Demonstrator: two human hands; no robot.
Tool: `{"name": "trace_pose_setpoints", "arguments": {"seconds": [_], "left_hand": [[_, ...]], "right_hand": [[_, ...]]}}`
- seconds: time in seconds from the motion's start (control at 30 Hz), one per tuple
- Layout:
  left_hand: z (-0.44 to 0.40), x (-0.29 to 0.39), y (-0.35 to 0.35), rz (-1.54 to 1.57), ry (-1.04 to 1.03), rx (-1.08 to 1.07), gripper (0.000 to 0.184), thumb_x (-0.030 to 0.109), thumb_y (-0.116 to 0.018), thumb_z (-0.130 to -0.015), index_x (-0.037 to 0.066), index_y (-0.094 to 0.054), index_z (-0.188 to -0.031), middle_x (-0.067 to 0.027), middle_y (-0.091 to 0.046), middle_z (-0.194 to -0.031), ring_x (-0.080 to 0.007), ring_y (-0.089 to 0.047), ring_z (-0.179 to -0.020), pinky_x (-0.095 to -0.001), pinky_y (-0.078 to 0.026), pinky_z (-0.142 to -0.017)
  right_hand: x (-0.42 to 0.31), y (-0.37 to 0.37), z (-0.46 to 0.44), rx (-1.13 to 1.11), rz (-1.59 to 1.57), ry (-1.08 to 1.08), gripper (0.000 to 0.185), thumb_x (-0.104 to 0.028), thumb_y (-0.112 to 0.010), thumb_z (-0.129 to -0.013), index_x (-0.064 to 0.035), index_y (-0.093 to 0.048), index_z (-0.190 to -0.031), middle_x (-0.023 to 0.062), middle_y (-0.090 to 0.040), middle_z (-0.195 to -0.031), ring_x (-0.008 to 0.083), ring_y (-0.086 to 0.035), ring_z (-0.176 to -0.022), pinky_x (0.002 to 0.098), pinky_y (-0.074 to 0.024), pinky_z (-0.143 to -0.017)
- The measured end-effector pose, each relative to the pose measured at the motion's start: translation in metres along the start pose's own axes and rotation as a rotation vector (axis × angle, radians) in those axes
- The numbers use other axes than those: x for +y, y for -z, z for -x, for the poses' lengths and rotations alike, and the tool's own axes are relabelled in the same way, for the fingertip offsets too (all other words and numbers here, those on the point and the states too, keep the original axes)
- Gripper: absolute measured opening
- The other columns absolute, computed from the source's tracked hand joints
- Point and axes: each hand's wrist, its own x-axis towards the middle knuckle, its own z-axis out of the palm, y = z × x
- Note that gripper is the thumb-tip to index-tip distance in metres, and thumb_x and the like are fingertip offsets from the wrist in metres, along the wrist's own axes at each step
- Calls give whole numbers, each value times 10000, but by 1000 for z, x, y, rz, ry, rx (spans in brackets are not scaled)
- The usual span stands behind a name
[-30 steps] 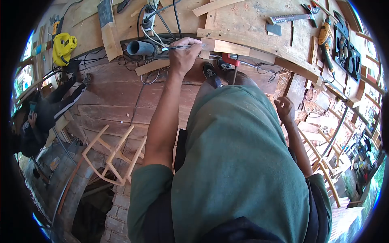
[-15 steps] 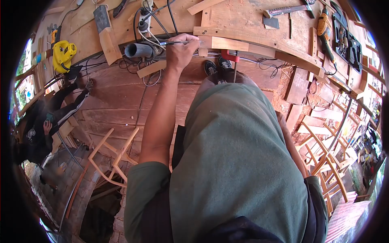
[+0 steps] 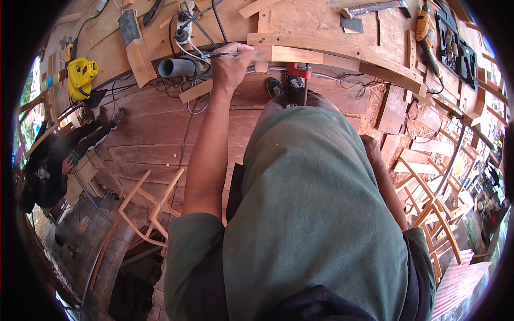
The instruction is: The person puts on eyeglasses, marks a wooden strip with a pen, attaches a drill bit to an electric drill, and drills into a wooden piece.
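At the bench's near edge my left hand [image 3: 231, 65] is closed around a slim, long tool [image 3: 212, 55]. Its dark shaft sticks out to the left, and its exact kind is hard to make out. The fingertips sit against the left end of a light wooden piece [image 3: 297, 55] lying along the edge. A red clamp [image 3: 299, 70] hangs at that piece, its screw pointing down. My right hand [image 3: 371, 148] is low beside my right hip, partly behind my green shirt; its fingers are mostly hidden.
On the bench lie a hammer [image 3: 375, 9], an orange power drill [image 3: 425, 29], a black tool case [image 3: 458, 48] and a power strip [image 3: 184, 21]. A yellow power tool [image 3: 82, 77] is at left. Wooden frames [image 3: 155, 206] stand on the floor. Another person [image 3: 51, 166] is at left.
The view has shifted slightly, moving the bench left and up. My left hand keeps its grip at the wood's end. My right hand shows a little more; the other person's posture has changed slightly.
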Motion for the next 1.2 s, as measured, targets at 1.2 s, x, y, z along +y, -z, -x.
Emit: {"name": "trace_pose_setpoints", "arguments": {"seconds": [1.2], "left_hand": [[10,57,-32,287,35,-121,233,218,-655,-1007,47,-567,-875,58,-450,-670,-35,-407,-620,-227,-367,-550]], "right_hand": [[34,-19,59,32,119,174,275,-291,-633,-833,-42,-731,-900,175,-716,-876,396,-687,-812,460,-557,-701]]}}
